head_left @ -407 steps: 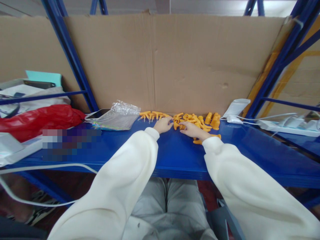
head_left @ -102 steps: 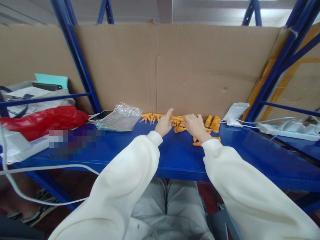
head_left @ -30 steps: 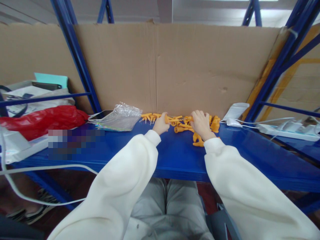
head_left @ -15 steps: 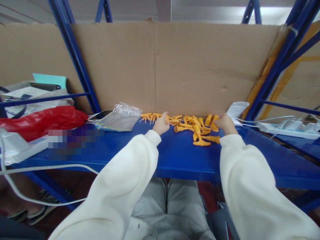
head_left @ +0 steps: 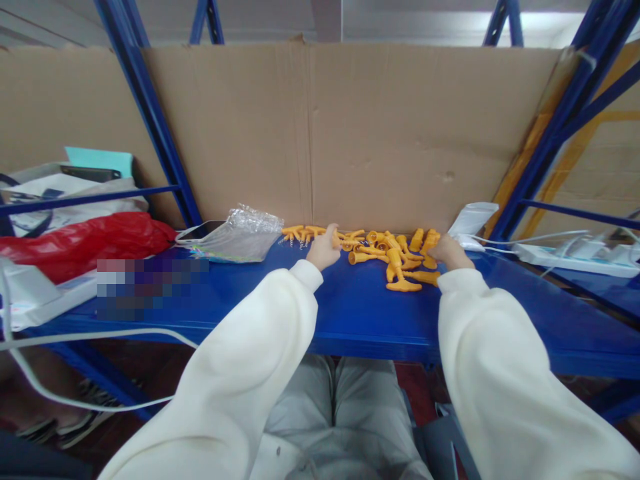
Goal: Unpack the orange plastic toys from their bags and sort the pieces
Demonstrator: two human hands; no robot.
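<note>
Several orange plastic corkscrews (head_left: 296,232) with T-shaped handles and bare metal spirals lie in a row at the back of the blue shelf (head_left: 350,313). To their right is a loose pile of orange corkscrews and hollow tapered sleeves (head_left: 370,255), one with its T-handle (head_left: 403,285) toward me. My left hand (head_left: 323,250) is between the row and the pile, fingers closed around an orange piece that is mostly hidden. At the pile's right end, my right hand (head_left: 449,252) has its fingers closed at an orange corkscrew piece (head_left: 430,240); its fingertips are partly hidden.
A cardboard panel (head_left: 400,133) stands behind the shelf. Left of the corkscrews lie a clear plastic bag (head_left: 245,237) and a red bag (head_left: 100,240). On the right are a white packet (head_left: 473,220) and a power strip (head_left: 580,257) with cables. Blue posts (head_left: 155,113) frame both sides.
My right hand has shifted slightly left, and the orange piece at its fingers has changed its angle a little. My left hand has barely moved.
</note>
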